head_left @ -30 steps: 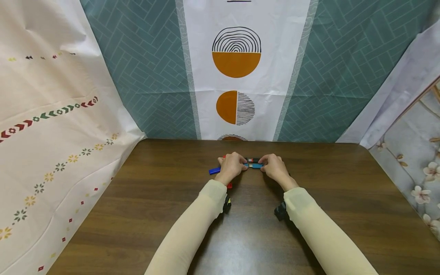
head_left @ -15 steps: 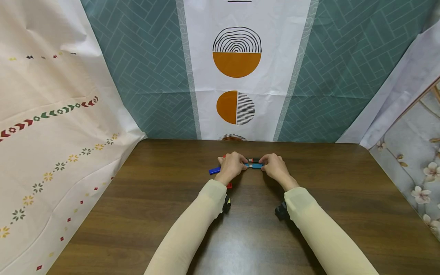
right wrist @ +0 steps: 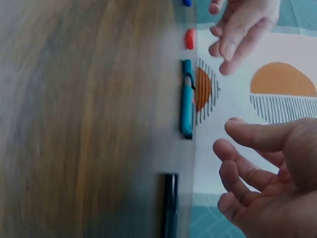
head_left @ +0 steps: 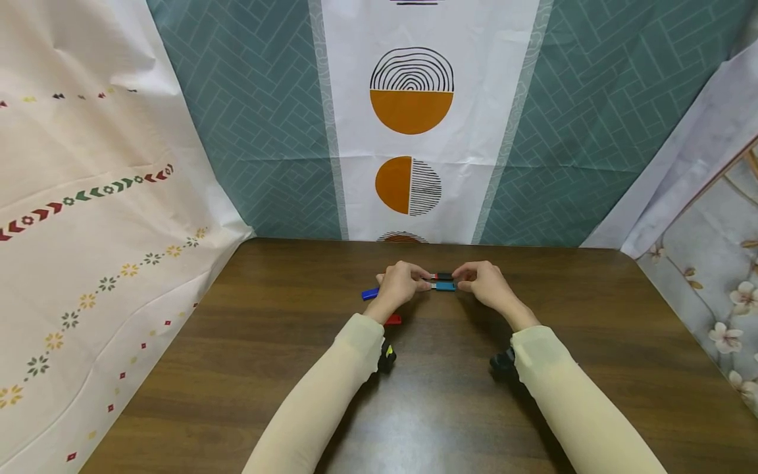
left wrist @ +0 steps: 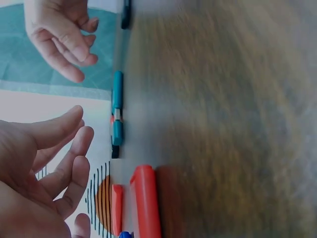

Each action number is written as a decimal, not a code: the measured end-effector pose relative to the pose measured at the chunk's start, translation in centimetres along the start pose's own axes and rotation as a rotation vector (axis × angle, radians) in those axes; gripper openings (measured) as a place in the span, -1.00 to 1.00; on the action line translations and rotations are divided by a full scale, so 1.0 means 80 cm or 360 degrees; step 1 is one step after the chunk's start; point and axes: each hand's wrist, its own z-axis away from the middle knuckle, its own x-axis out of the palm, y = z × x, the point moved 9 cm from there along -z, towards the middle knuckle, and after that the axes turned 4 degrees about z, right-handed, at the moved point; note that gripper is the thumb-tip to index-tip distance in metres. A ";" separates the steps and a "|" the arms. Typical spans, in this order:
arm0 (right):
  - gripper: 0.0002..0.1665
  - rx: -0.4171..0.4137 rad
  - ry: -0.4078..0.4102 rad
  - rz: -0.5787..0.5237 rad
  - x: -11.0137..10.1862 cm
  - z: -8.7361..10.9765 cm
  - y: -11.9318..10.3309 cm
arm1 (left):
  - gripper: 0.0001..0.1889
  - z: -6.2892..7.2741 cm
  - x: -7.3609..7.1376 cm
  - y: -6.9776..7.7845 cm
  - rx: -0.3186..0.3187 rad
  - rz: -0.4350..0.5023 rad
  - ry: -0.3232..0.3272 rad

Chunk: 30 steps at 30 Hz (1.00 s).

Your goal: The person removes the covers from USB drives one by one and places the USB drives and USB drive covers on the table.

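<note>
My left hand (head_left: pixel 398 287) hovers with loosely curved fingers at the left end of a teal USB stick (head_left: pixel 445 287), holding nothing. The stick lies flat; its pale metal plug and teal cap (left wrist: pixel 117 133) show in the left wrist view, lined up end to end. At its right end is my right hand (head_left: pixel 487 287), fingers parted and off the stick. Just behind lies a black USB stick (head_left: pixel 444 276) with a bit of red by its plug. In both wrist views the fingertips stand apart from the sticks.
A blue stick (head_left: pixel 370 294) and a red stick (head_left: pixel 393 320) lie around the left hand. A smaller red piece (left wrist: pixel 117 209) sits beyond them. Near the right hand lies a glossy black stick (right wrist: pixel 170 204). Patterned cloth (head_left: pixel 408 118) hangs behind the table's far edge.
Both hands have let go of the teal USB stick and its cap. The right hand has shifted right with its fingers spreading; the left hand has barely moved. The head view has shifted slightly.
</note>
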 end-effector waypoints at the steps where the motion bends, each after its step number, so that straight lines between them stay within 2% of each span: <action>1: -0.73 -0.0008 -0.0005 -0.0002 -0.003 0.002 0.001 | -0.83 0.001 0.000 0.000 0.0008 0.0028 -0.0008; 7: -0.70 -0.0052 -0.0051 -0.0038 -0.013 0.009 0.009 | -0.80 0.007 -0.002 0.004 0.0084 0.0171 -0.0041; 11: -0.68 -0.0060 -0.0070 -0.0066 -0.016 0.014 0.012 | -0.80 0.012 -0.001 0.005 0.0096 0.0263 -0.0070; 17: -0.67 -0.0061 -0.0087 -0.0068 -0.019 0.022 0.016 | -0.80 0.017 0.006 0.006 0.0088 0.0294 -0.0100; 30: -0.64 -0.0033 -0.0077 -0.0020 -0.029 0.038 0.036 | -0.79 0.026 0.017 0.015 0.0142 0.0395 -0.0158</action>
